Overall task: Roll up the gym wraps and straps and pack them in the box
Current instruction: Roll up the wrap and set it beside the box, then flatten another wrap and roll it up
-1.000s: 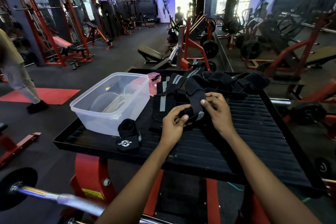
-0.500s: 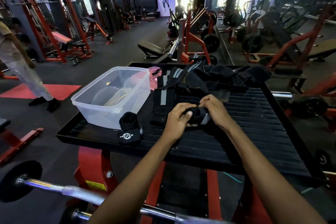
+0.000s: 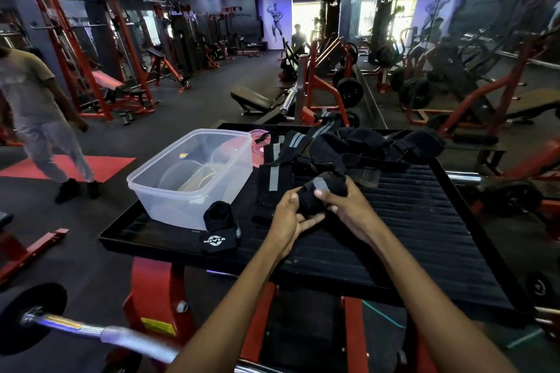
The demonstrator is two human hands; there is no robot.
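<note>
A black wrap (image 3: 325, 194), partly rolled with a grey tab on top, sits just above the ribbed black tray (image 3: 424, 221), near its middle. The left hand (image 3: 288, 218) cups the roll from 7 o'clock, fingers curled under it and thumb pressed on top. The right hand (image 3: 348, 207) grips it from 4 o'clock, thumb on the grey tab and fingers wrapped round the far side. At 9 o'clock from the roll lies a finished black roll with a white logo (image 3: 219, 228), near the tray's front edge and just beside the clear plastic box (image 3: 194, 175), which stands at 10 o'clock. A pink lid (image 3: 260, 142) shows behind the box. At 12 o'clock a heap of unrolled black straps (image 3: 363, 145) with grey stripes covers the tray's far side.
</note>
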